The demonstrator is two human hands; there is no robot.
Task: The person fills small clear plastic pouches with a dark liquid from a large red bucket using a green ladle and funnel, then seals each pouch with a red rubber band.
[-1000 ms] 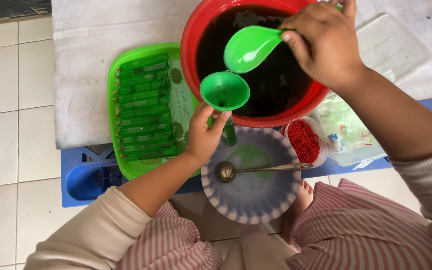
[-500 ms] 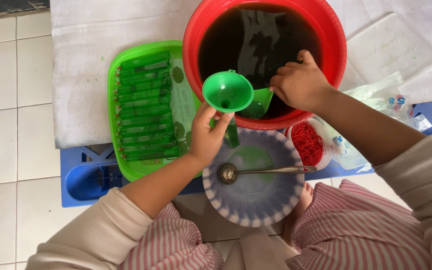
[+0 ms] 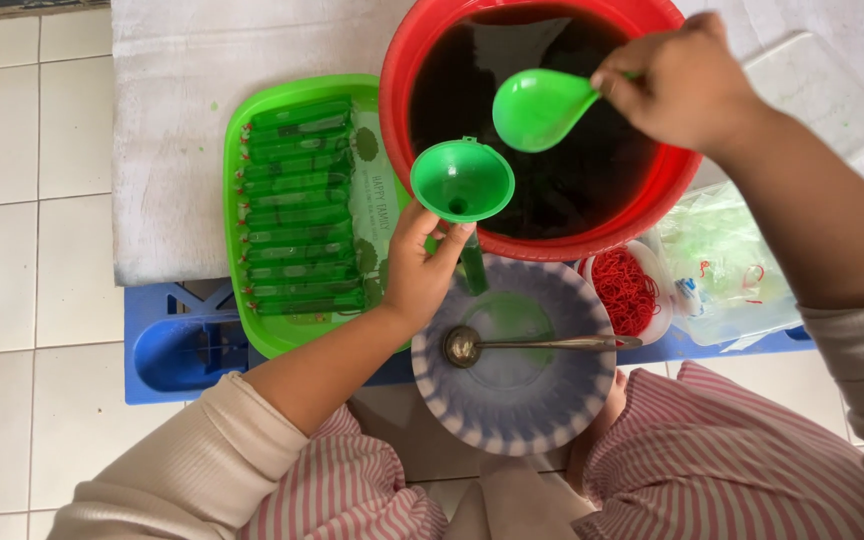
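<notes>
Head view. A green plastic funnel (image 3: 462, 180) is held upright by the left hand (image 3: 419, 268), fingers closed about its stem, where a narrow green-filled plastic tube (image 3: 472, 265) hangs below, apparently kept over the grey-rimmed plastic bowl (image 3: 518, 420) so drips are caught. A green plastic ladle (image 3: 542, 107) is gripped by the right hand (image 3: 687, 85), closed on the handle, its bowl poised above the red plastic basin (image 3: 642, 200) of dark liquid and near the funnel mouth. A metal spoon (image 3: 542, 344) lies in the grey bowl. Filled green tubes (image 3: 297, 205) are laid in rows in a green plastic tray (image 3: 237, 230). A small tub of red rubber bands (image 3: 624, 290) stands just beside the basin.
</notes>
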